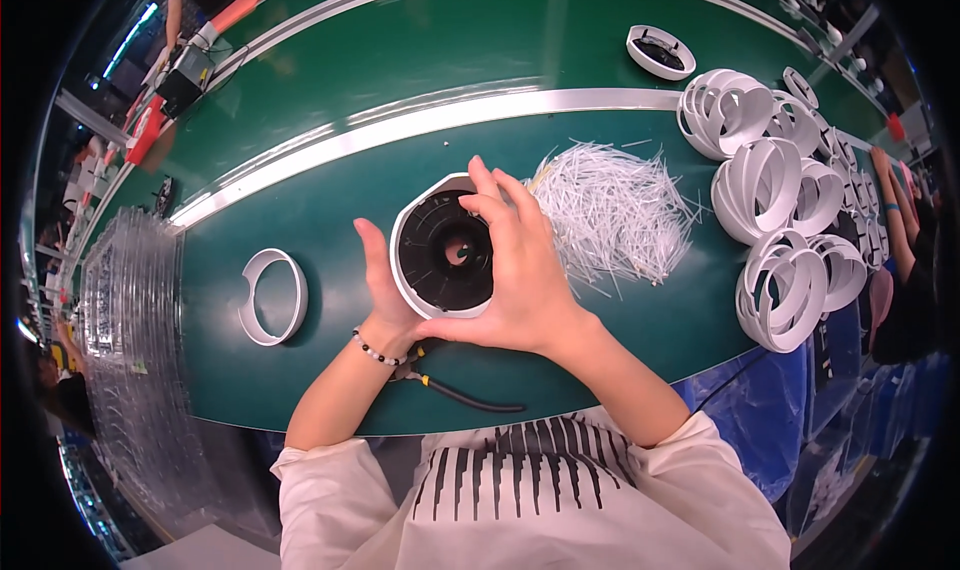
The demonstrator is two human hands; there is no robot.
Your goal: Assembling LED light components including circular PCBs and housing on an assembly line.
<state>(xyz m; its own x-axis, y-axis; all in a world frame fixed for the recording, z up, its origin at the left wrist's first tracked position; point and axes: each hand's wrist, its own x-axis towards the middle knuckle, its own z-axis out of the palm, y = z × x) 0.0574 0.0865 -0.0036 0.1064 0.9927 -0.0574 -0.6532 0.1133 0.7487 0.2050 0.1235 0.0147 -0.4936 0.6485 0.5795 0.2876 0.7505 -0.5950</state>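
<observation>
Between my two hands is a white ring (397,266) with a black round part (428,252) inside it, which has a hole at its middle. My left hand (388,298) supports the ring's left and lower side, its thumb up and apart from the rim; its other fingers are hidden behind the part. My right hand (525,285) grips the right side, with fingertips over the top edge and the thumb along the bottom. Partly under my left wrist, a pair of pliers (470,401) with dark handles lies on the green table (225,370).
A loose white ring (301,305) stands to the left. Thin white strips (615,215) lie heaped right of my hands, beside stacked white rings (765,185). Clear plastic trays (135,310) are piled far left. A white ring with black inside (687,58) sits beyond the metal rail (400,108).
</observation>
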